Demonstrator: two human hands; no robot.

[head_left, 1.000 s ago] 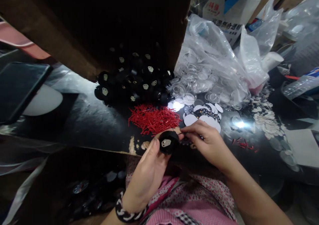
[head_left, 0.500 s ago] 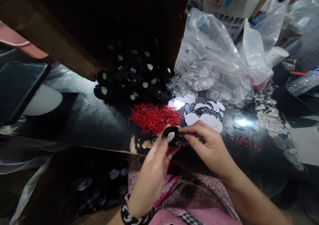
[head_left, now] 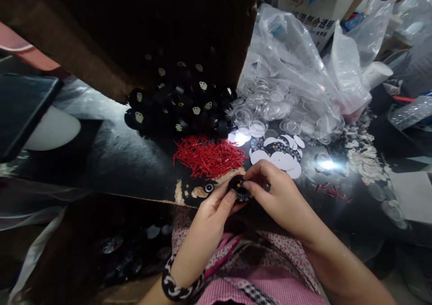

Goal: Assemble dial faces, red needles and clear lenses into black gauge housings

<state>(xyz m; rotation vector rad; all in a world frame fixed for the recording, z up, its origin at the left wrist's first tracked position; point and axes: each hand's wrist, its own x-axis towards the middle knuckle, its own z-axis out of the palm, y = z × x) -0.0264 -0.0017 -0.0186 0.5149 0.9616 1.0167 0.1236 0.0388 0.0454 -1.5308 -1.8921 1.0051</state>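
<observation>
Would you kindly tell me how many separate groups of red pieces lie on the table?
2: a large heap beyond the left hand, and a small scatter to the right of the right hand. Others may be hidden.

We hold a round black piece [head_left: 240, 192] between our hands [head_left: 209, 216], its upturned face showing pale markings and a yellow patch, partly covered by fingertips [head_left: 247, 185].

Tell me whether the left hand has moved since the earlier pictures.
Yes: the left hand has shifted to the right, closer to the right hand, judged against the leftmost pale worn patch on the black table.
</observation>
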